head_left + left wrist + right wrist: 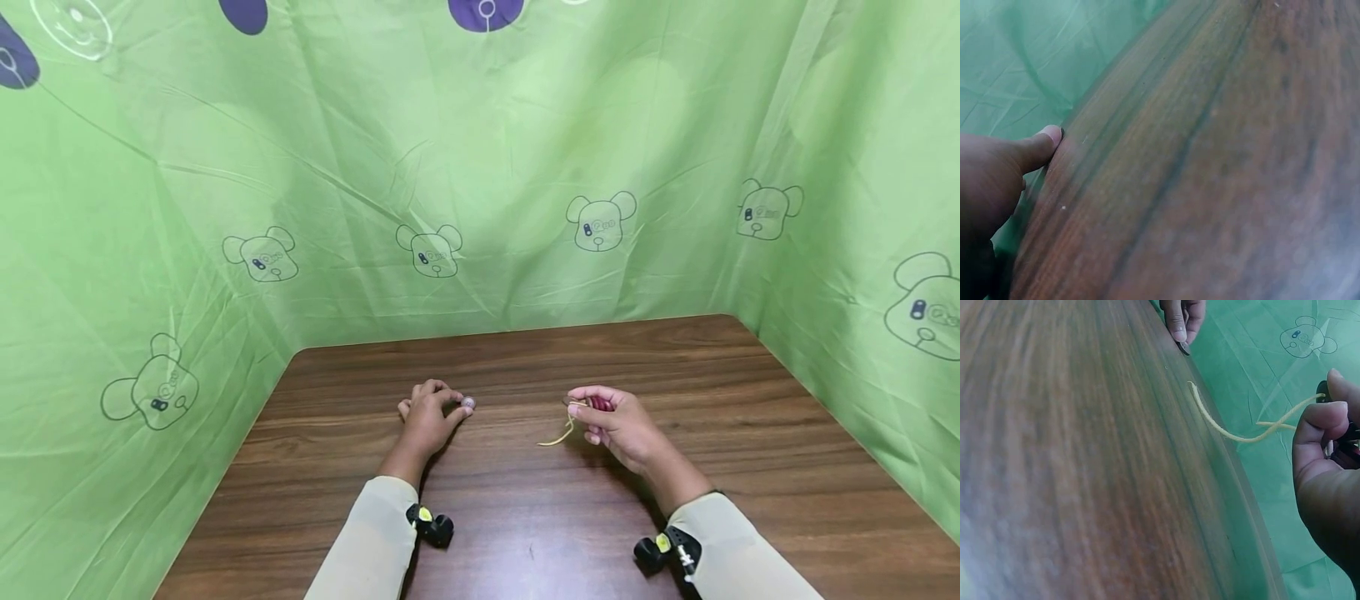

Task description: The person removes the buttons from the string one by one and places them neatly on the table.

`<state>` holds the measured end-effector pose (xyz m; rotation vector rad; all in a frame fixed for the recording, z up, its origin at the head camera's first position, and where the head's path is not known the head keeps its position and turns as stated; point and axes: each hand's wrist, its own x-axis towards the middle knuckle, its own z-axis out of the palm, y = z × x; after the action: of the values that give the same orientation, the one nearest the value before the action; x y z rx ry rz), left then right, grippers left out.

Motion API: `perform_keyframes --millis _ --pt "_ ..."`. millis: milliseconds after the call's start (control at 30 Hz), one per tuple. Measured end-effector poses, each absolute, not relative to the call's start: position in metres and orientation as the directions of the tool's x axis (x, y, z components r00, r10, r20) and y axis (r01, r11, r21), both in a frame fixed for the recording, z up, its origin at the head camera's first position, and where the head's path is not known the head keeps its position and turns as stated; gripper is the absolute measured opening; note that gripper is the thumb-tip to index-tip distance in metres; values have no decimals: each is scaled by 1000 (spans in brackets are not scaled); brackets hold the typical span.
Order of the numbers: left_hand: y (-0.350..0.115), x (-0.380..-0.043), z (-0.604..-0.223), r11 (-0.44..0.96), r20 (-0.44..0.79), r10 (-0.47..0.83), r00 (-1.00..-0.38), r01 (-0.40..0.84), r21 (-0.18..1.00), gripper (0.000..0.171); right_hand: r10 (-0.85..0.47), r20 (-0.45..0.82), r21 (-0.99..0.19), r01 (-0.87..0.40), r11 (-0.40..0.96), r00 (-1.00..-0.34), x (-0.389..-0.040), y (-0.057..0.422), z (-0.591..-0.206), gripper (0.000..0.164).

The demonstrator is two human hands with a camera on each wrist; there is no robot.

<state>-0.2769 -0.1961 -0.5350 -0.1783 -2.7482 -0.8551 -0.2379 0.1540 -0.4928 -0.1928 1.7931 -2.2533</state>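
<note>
On the left of the tabletop, my left hand pinches a small round button-like disc between thumb and index finger, low over the wood. The right wrist view shows this disc as a dark, thin edge under the fingertips. To the right, my right hand holds another dark disc between thumb and fingers. A yellow string runs from that disc and hangs down, its loose end curving leftward. Something dark with red shows inside the curled right fingers, mostly hidden.
The brown wood-grain table spreads under both hands. Green cloth printed with bear heads surrounds its back and sides. Each wrist wears a small black camera, one on the left and one on the right.
</note>
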Motion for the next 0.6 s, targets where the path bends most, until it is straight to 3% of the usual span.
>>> perform_keyframes --millis 400,600 --pt "-195 -277 -536 815 275 32 -961 184 549 33 -283 -32 -978 88 -189 -959 -237 153 -494 23" --pt "-194 -274 -532 790 258 24 -966 176 588 44 -298 1 -981 57 -188 -954 -236 151 -493 29"
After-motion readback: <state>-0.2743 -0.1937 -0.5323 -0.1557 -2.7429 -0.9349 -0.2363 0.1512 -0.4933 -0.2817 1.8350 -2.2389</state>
